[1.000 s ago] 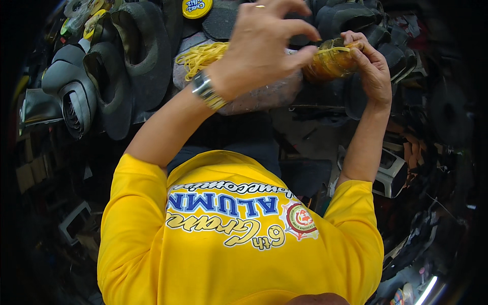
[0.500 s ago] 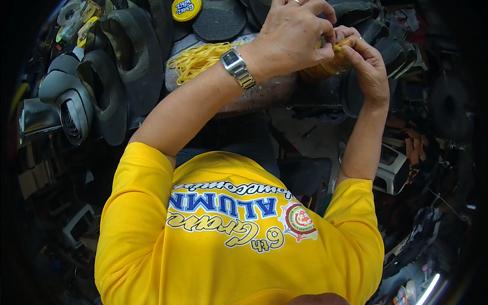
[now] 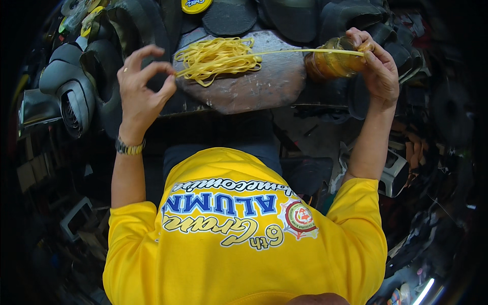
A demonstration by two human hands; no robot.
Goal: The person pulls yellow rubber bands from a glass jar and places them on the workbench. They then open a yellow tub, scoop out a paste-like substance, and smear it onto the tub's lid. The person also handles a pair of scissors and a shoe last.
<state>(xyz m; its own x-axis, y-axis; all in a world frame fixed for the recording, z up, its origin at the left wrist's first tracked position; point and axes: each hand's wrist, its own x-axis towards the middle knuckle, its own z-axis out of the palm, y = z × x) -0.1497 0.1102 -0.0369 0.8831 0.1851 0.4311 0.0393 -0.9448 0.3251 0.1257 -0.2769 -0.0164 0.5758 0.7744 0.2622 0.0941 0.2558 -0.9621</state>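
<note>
A thin yellow strip (image 3: 295, 51) runs nearly straight from one of my hands to the other. My left hand (image 3: 142, 84) pinches its left end between thumb and index finger, the other fingers raised. At the far right, my right hand (image 3: 378, 66) grips the other end with thumb and fingers. Right beside that hand is a clear jar (image 3: 330, 58) with amber-brown contents, seemingly tilted; my fingers partly hide its right end. A loose heap of yellow strips (image 3: 218, 58) lies under the stretched one, on a worn, scuffed block (image 3: 249, 94).
Dark sole-shaped pieces (image 3: 231, 18) stand behind the block. Grey rolled sheets (image 3: 71, 107) and dark cut-out pieces crowd the left. A yellow lid (image 3: 195, 5) is at the top edge. More dark pieces (image 3: 351, 18) are stacked behind the jar.
My left hand has moved far left, away from the jar and my right hand. The strip is now stretched between both hands, and the heap and block are uncovered.
</note>
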